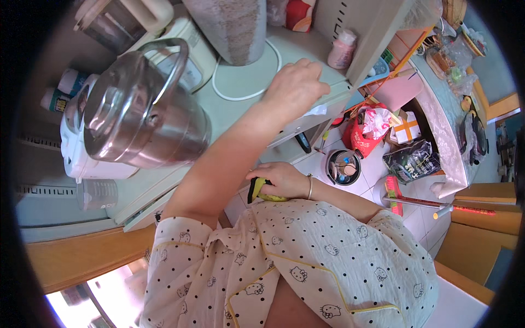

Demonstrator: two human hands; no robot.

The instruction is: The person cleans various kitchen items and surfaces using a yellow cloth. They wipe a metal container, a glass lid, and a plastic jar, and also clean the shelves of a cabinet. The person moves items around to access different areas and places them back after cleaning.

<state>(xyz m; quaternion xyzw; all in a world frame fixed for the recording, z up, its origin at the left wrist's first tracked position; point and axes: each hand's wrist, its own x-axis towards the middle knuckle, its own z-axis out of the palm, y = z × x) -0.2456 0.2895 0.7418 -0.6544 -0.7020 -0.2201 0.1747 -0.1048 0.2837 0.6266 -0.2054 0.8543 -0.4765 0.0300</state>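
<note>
My left hand [297,86] reaches over the front edge of a pale green cabinet shelf [242,84], its fingers curled down. Whether they hold anything is hidden. Just below it, a white piece [316,110] shows at a drawer [293,129]. Close to my body, my right hand [283,180] grips a small yellow-and-black object [262,190], mostly covered by the fingers. Left of my forearm stands a shiny stainless-steel pot [143,119] with a lid and carrying handle. A white cord [242,98] loops over the shelf beside a tall grey container [233,28].
A pink-and-white bottle [342,49] stands at the shelf's right end. On the tiled floor are a bin [343,167], a red bag [365,127], a black bag [412,162] and a broom [393,197]. A cloth-covered table [443,123] stands right.
</note>
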